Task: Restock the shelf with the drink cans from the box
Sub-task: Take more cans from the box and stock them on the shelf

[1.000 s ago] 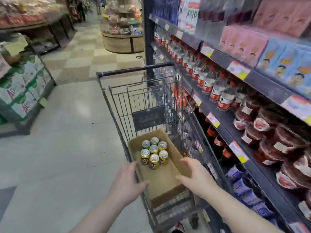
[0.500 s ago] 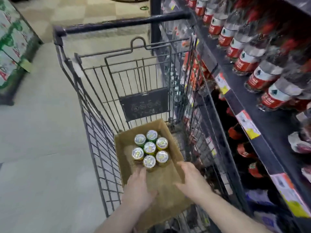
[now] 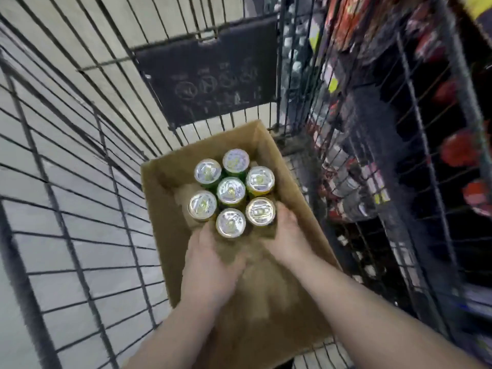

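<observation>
Since the frame half a second before, both hands had slid forward along the box floor and reached the cans, and the view had dropped much closer over the cart.

The left hand lay back-up, its fingers reaching under the rim of the nearest can and toward the near-left can. The lids hid its fingertips, so it could not be told whether it gripped anything. The right hand lay against the side of the near-right can, fingers running up beside it. The thumb was out of sight and the frame was smeared, so whether that hand was open or closed could not be told either.

The seven drink cans stood upright and touching in a tight cluster at the far end of the cardboard box, long axes vertical, silver lids facing up at the camera. Their labels were almost wholly hidden, with only green and yellow edges showing. The box sat in the wire cart, its long side running away from the person and its near end cut off by the forearms.

Beyond the box a dark panel hung on the cart's far wall, its markings unreadable. To the right, through the wire, the shelf held blurred red-capped bottles.
</observation>
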A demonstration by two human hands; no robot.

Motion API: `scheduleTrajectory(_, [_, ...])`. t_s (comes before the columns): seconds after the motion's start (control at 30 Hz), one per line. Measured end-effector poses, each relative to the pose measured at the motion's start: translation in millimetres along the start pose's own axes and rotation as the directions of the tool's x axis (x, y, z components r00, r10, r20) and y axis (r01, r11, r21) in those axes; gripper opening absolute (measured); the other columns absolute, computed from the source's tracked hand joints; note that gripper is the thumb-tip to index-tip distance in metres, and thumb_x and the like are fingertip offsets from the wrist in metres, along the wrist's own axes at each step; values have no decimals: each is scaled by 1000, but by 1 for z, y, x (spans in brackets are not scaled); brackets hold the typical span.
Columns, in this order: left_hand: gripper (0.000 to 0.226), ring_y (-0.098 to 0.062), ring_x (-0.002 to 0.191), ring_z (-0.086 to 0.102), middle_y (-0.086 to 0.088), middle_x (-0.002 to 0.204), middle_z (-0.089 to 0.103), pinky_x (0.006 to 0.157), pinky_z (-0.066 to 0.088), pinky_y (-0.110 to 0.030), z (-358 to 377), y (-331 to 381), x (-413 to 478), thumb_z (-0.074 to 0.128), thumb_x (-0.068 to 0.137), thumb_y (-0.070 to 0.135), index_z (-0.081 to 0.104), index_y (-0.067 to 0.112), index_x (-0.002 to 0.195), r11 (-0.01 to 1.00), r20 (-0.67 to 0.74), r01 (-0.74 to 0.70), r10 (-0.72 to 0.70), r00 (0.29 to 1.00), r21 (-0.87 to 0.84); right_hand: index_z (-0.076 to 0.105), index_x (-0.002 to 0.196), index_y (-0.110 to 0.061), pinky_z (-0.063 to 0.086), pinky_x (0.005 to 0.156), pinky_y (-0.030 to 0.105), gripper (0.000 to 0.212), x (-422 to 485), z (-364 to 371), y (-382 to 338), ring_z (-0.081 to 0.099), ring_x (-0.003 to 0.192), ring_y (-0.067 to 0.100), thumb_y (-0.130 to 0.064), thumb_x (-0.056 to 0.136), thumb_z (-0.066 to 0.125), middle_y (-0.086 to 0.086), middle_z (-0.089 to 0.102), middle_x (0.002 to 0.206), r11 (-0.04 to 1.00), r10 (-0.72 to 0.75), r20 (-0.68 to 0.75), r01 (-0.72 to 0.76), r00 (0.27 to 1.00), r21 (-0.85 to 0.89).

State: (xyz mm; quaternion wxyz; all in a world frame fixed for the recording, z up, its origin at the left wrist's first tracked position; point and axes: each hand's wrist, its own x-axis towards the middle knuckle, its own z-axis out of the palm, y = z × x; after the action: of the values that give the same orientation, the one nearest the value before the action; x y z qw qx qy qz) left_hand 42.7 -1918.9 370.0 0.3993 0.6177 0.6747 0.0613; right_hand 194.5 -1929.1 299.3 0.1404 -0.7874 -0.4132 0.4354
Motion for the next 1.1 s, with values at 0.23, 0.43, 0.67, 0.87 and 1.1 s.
scheduleTrajectory(0.23, [84, -16, 134, 32, 2, 141, 41, 110, 33, -38, 20, -6, 12, 77, 68, 35, 35, 24, 139, 998, 27, 57, -56, 998, -18, 37, 134, -13, 37, 93, 24, 84, 31, 23, 6, 47, 123, 22, -18, 64, 83, 5, 50, 133, 980, -28, -104, 48, 994, 193])
scheduleTrajectory(0.43, [86, -18, 138, 29, 0, 148, 31, 110, 28, -31, 20, -13, 12, 73, 75, 37, 25, 21, 144, 994, 18, 105, -105, 994, 43, 46, 123, -13, 40, 86, 22, 74, -11, 4, 6, 56, 111, 18, -16, 60, 86, 1, 61, 117, 948, 41, -129, 2, 991, 318])
scheduleTrajectory(0.67, [80, -24, 128, 43, -5, 135, 46, 103, 38, -36, 44, -13, 38, 80, 66, 34, 39, 17, 132, 955, -14, 258, -263, 965, -147, 50, 111, -25, 43, 76, 4, 69, -80, -16, 20, 59, 90, -6, -4, 56, 87, -16, 62, 98, 891, 89, -175, 0, 980, 455])
scheduleTrajectory(0.87, [84, -26, 120, 51, -5, 127, 53, 101, 42, -39, 78, -14, 56, 86, 61, 29, 38, 12, 128, 892, -141, 291, -356, 924, -347, 46, 95, -40, 41, 76, -1, 66, -86, -9, 38, 54, 89, -20, -3, 57, 86, -23, 60, 97, 872, 98, -139, -18, 986, 489])
scheduleTrajectory(1.1, [52, -26, 108, 56, -3, 116, 58, 80, 38, -28, 70, -14, 45, 82, 66, 28, 46, 21, 103, 930, -186, 239, -297, 937, -281, 49, 119, -28, 39, 82, 6, 76, -92, -8, 38, 59, 99, 4, -21, 55, 89, -17, 63, 105, 891, 73, -191, 22, 979, 454])
